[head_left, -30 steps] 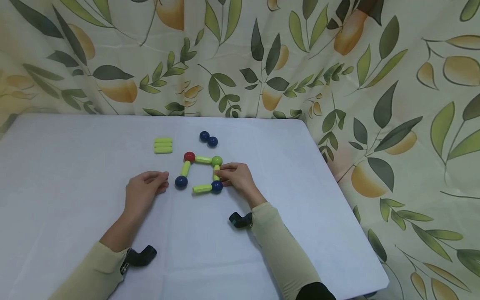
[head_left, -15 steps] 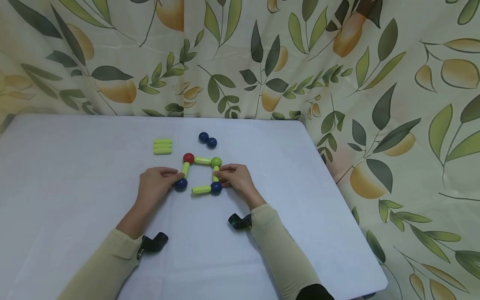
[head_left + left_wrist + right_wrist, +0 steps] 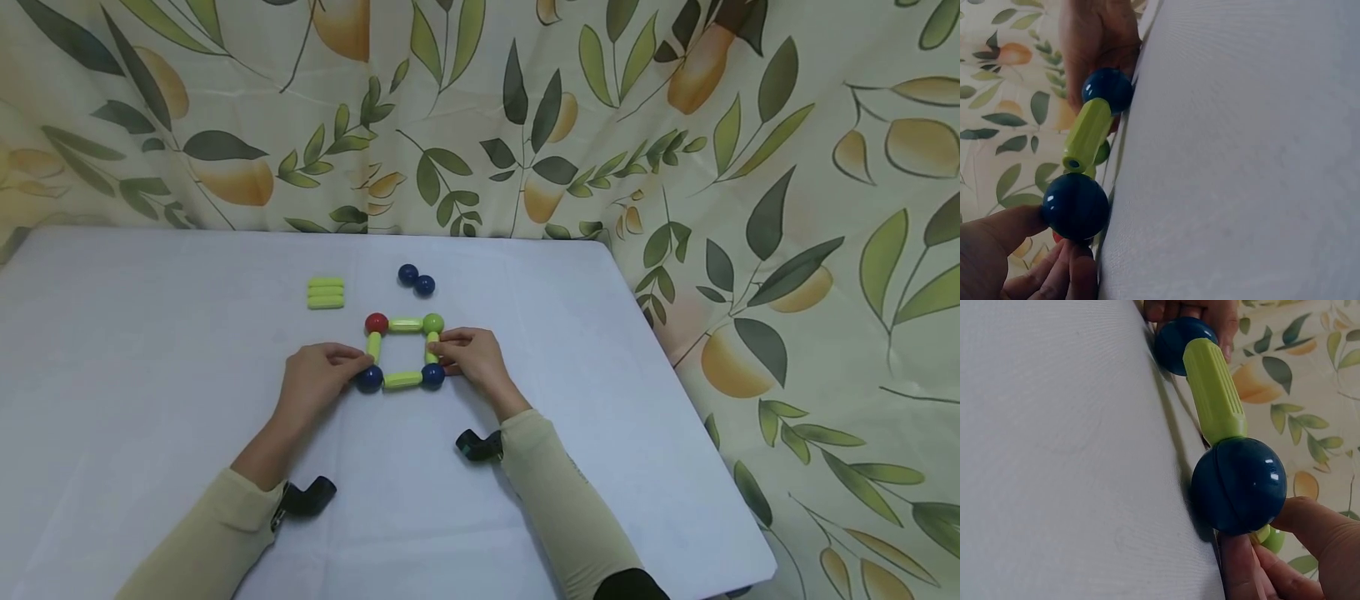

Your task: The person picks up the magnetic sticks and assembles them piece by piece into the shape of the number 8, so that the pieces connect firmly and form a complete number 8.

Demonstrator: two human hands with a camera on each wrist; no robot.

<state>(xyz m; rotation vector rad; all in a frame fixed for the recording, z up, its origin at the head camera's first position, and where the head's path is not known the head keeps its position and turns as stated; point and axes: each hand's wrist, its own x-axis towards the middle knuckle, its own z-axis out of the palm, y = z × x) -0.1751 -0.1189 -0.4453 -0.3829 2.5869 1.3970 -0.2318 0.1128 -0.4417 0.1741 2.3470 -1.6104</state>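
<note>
Head view first: a square of rods and balls lies on the table (image 3: 187,350) between the hands. The left hand (image 3: 321,382) has its fingertips pinched in at the left blue ball (image 3: 369,381), where that ball meets the left rod (image 3: 374,343). Across from it, the right hand (image 3: 476,358) grips the right rod (image 3: 431,354) just beyond the right blue ball (image 3: 432,377). Ahead of the hands sit the red ball (image 3: 377,323) and the green ball (image 3: 432,322), with the far rod (image 3: 406,326) between them. Nearest the person runs the near rod (image 3: 402,381), and here's the action: this looks like the closing of the last corner, left side. Farther out, beyond both hands, wait the spare rods (image 3: 326,293) and the spare balls (image 3: 424,286).

Over to the left wrist: thumb and fingers frame the left blue ball, a narrow hold, and the near rod's bare end face shows right beside it. Touching or a sliver apart? Cannot tell. The next move, by the look of it, calls for a small nudge toward the right hand, lining ball and rod up.

Right wrist: the near rod meets the right blue ball, while thumb and fingers close in behind; that side seems the anchor and wants steadiness.
</note>
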